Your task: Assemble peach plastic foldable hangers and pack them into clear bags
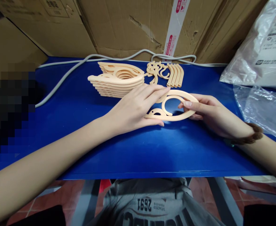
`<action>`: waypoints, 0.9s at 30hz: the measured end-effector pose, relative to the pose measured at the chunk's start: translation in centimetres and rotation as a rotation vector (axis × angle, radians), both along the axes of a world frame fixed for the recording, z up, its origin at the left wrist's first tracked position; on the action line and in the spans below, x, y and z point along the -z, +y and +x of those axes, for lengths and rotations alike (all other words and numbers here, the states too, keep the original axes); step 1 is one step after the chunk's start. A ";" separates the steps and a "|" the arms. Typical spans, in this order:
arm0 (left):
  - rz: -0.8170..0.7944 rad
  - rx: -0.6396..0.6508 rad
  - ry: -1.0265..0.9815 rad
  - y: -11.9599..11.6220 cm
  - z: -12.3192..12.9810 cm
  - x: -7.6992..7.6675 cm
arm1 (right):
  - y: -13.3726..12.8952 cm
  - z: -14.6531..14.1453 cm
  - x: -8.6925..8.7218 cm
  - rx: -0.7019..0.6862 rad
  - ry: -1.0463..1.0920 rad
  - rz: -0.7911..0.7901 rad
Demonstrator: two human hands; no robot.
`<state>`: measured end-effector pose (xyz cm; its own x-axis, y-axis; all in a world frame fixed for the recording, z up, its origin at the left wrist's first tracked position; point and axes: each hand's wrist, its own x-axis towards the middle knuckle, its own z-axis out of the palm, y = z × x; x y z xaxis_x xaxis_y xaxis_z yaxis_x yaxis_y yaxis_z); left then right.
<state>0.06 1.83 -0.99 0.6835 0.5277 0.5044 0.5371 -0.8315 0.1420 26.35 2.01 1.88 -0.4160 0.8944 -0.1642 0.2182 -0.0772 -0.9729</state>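
A beige plastic folding hanger (181,116), an oval frame with a curved hook inside, is held a little above the blue table (133,153). My right hand (208,108) pinches its right end between thumb and fingers. Over the left end lies my left hand (138,108), fingers along the far side and thumb at the near edge, hiding that part. Just behind my left hand stands a stack of similar folded hanger pieces (116,81). Right of the stack are a pile of small hooks (155,69) and several curved pieces (175,75) in a row.
A white cable (67,73) runs along the back of the table, before large cardboard boxes (128,28). At right lie a plastic bag with a printed label (262,47) and a clear film (265,110). The table's front edge (138,176) is close to my body.
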 end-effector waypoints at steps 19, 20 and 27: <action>0.104 -0.047 0.018 -1.0 0.1 -1.8 | 0.7 0.2 0.1 -0.129 0.028 0.138; 0.112 -0.055 0.009 -1.0 0.0 -2.3 | 0.9 0.4 0.2 -0.120 0.010 0.173; 0.056 -0.112 0.034 1.4 -4.7 -7.5 | 1.9 2.0 0.7 -0.362 -0.638 0.946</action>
<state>-4.68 3.27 6.52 0.6391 0.5738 0.5122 0.6311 -0.7718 0.0773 28.34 3.94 1.20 -0.7512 0.6196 0.2276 0.5435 0.7762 -0.3194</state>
